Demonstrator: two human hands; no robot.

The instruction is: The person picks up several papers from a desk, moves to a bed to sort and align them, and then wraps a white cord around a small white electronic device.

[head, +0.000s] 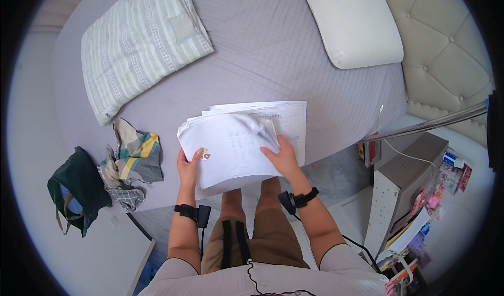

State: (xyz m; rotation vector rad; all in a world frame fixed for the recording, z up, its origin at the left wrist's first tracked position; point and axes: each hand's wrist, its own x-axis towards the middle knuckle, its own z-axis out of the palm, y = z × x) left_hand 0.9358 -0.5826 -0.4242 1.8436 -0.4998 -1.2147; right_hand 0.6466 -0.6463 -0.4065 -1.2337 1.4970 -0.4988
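A thick, uneven stack of white paper sheets (232, 138) spans both my hands over the near edge of the bed. My left hand (188, 165) grips the stack's left side, its thumb on top beside a small sticker or printed picture (204, 154). On the right, my right hand (282, 159) pinches the edge, and the top sheets curl up blurred there. Faint writing shows on the uppermost sheet. Under the stack, toward the right, lies a printed sheet with ruled lines (293, 121). The fingers beneath the paper are hidden.
A striped folded quilt (138, 44) and a cream pillow (354, 24) lie on the grey bedspread (252, 52). Crumpled cloths (138, 154) and a dark green bag (75, 189) sit left. At right stand a grey-topped cabinet (413, 158) with small items and a metal rail (429, 123).
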